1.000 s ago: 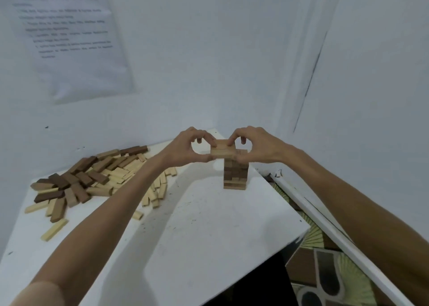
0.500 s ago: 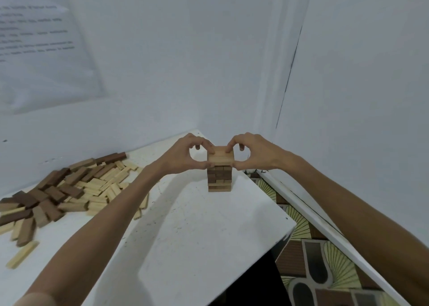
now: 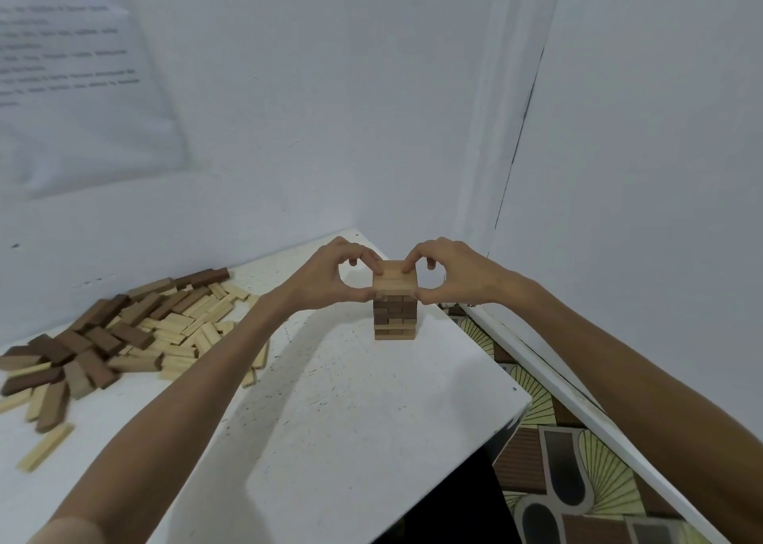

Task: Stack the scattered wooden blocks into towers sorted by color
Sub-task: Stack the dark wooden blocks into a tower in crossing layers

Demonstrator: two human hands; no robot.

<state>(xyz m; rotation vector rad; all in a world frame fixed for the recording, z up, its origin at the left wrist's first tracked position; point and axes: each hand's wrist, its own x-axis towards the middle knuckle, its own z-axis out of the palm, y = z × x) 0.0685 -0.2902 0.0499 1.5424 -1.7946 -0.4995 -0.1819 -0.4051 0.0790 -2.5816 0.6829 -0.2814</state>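
A small tower (image 3: 394,318) of wooden blocks stands near the far right corner of the white table (image 3: 351,419). Its lower layers are light and dark brown, and light tan blocks (image 3: 394,281) form the top layer. My left hand (image 3: 330,279) pinches the top layer's left side with thumb below and fingertips above. My right hand (image 3: 450,277) pinches its right side the same way. A scattered pile of dark and light blocks (image 3: 124,337) lies at the table's left.
White walls meet in a corner right behind the tower. A printed sheet (image 3: 74,81) hangs on the left wall. The table's right edge drops to a patterned floor (image 3: 578,461), with a white strip (image 3: 557,386) along the wall.
Both hands and the top light blocks have stayed on the tower. The view has turned slightly, so the pile sits further left in the frame.
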